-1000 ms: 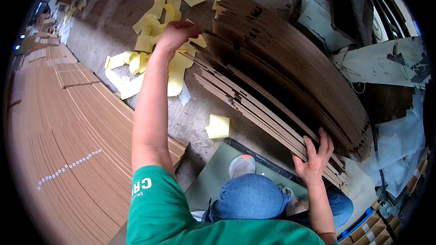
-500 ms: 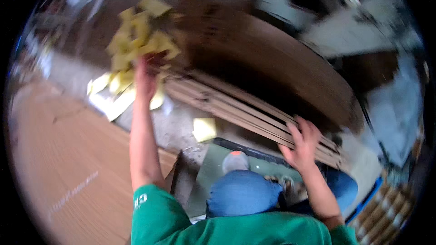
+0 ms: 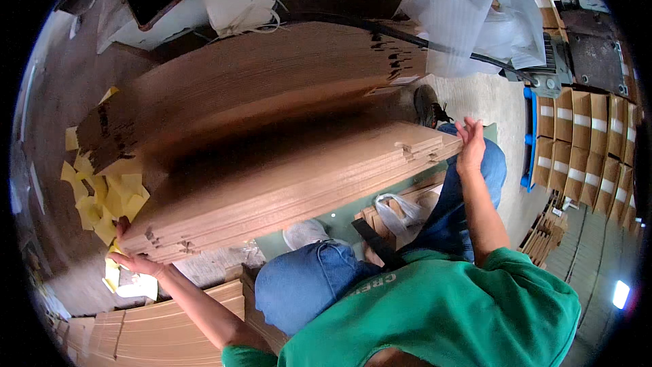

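A stack of flattened cardboard sheets (image 3: pixel 292 190), slotted at both ends, lies tilted in front of my knees. My left hand (image 3: pixel 139 258) cups its left end, palm low and thumb up along the edge. At the other end, my right hand (image 3: pixel 471 144) presses its fingers against the upper right corner. The stack is held between both hands, with its underside hidden. Behind it stands a taller pile of brown cardboard (image 3: pixel 258 71). Loose yellow paper pieces (image 3: pixel 112 197) lie on the floor by my left hand.
More flat cardboard (image 3: pixel 170 323) is piled at lower left. Translucent plastic sheeting (image 3: pixel 468 13), a black cable (image 3: pixel 380 27) and a motor-like machine part (image 3: pixel 557 68) are at the far right. Bundled cartons (image 3: pixel 584 143) stand on a blue pallet (image 3: pixel 530 139). A white plastic bag (image 3: pixel 401 214) lies between my legs.
The view has swung toward the right. Both hands now press on opposite ends of the cardboard stack, which shows more of its top face; the right hand has moved out to its end.
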Motion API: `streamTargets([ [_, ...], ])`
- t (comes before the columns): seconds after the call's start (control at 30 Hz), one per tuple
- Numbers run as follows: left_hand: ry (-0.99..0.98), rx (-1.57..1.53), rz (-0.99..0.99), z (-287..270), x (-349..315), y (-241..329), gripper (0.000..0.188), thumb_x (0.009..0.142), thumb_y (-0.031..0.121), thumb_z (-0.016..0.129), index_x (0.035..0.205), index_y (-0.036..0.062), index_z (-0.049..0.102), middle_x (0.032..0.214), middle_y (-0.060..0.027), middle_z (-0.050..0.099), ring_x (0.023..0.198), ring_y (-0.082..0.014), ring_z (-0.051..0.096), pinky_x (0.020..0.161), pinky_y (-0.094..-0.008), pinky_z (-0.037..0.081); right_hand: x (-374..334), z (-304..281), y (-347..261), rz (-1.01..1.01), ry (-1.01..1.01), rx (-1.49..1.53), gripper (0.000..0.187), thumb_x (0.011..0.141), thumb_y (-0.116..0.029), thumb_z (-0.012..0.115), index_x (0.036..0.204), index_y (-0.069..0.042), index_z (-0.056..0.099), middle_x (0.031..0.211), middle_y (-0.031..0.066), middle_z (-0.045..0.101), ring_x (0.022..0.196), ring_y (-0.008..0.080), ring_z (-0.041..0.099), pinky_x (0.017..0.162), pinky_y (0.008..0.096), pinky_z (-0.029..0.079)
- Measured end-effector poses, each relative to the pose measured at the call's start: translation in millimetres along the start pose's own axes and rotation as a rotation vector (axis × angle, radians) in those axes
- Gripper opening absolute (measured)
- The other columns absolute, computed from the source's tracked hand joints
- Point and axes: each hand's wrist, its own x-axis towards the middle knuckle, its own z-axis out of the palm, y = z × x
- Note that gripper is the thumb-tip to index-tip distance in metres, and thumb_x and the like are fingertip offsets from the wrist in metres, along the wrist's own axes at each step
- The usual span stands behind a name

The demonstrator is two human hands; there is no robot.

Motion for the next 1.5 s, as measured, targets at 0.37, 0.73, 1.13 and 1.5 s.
streamTargets([
  [0.37,-0.001,0.037,0.068,11.9,29.5,7.7,0.062,0.091,0.049,0.028,0.112,-0.0064,0.047,0.11,-0.0181,0.052,0.103,-0.0283,0.049,0.091,-0.0409,0.039,36.5,11.2,-23.5,0.321,-0.409,0.525,0.055,0.091,-0.04,0.034,0.115,0.007,0.046,0.122,0.0208,0.047,0.111,0.0316,0.045,0.097,0.0373,0.034],
  [0.73,0.052,0.028,0.005,29.4,26.3,10.8,0.065,0.088,0.054,0.028,0.13,0.0043,0.035,0.13,-0.0126,0.041,0.12,-0.0294,0.038,0.1,-0.0468,0.03,28.6,57.6,-7.6,0.537,-0.712,0.561,0.078,0.085,-0.058,0.027,0.127,0.008,0.033,0.129,0.0206,0.038,0.118,0.0308,0.038,0.102,0.0399,0.025],
  [1.13,-0.186,0.068,-0.231,-40.9,78.5,-8.4,0.067,0.086,0.056,0.033,0.133,0.0083,0.029,0.132,-0.0156,0.036,0.122,-0.0317,0.034,0.102,-0.0472,0.026,25.2,82.4,46.0,0.519,-0.582,0.697,0.058,0.091,-0.041,0.03,0.114,0.01,0.046,0.114,0.02,0.051,0.103,0.0293,0.05,0.092,0.0399,0.037],
  [1.5,-0.34,-0.103,-0.216,-8.0,37.7,-24.9,0.051,0.086,0.042,0.041,0.125,0.0095,0.042,0.126,-0.0124,0.045,0.116,-0.0288,0.042,0.099,-0.0456,0.032,44.1,69.7,98.8,0.499,-0.985,1.063,0.045,0.088,-0.043,0.036,0.12,-0.011,0.043,0.118,0.0088,0.048,0.106,0.0272,0.048,0.089,0.0424,0.04],
])
